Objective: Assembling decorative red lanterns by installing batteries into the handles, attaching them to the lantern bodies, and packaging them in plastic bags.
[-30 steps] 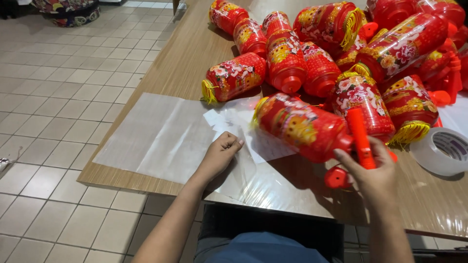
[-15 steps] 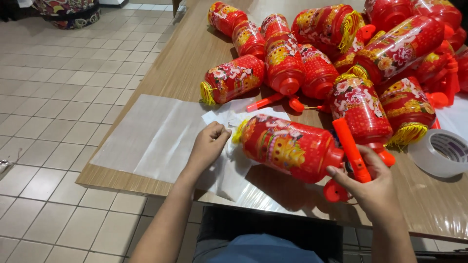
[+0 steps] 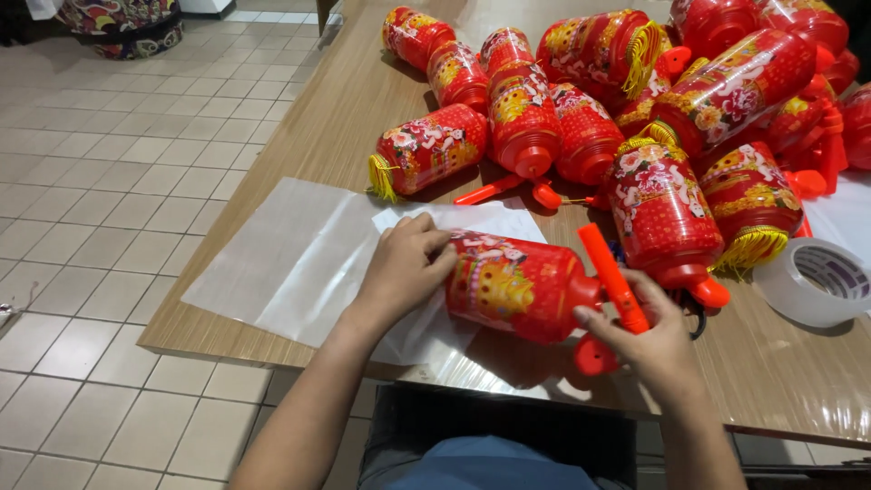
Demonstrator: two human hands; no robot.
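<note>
The right hand (image 3: 649, 331) pinches the orange handle (image 3: 613, 278) of a red lantern (image 3: 517, 286) lying on its side at the table's (image 3: 363, 100) near edge. The left hand (image 3: 404, 268), fingers curled, now grips the lantern's other end (a moment ago it pressed the clear bags (image 3: 290, 259)). A tape roll (image 3: 812, 281) sits to the right; more lanterns (image 3: 635, 100) crowd behind.

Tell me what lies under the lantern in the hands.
Under the lantern lie clear plastic sheets on the table. The left hand covers its tassel end; what the lantern's body hides cannot be seen.
</note>
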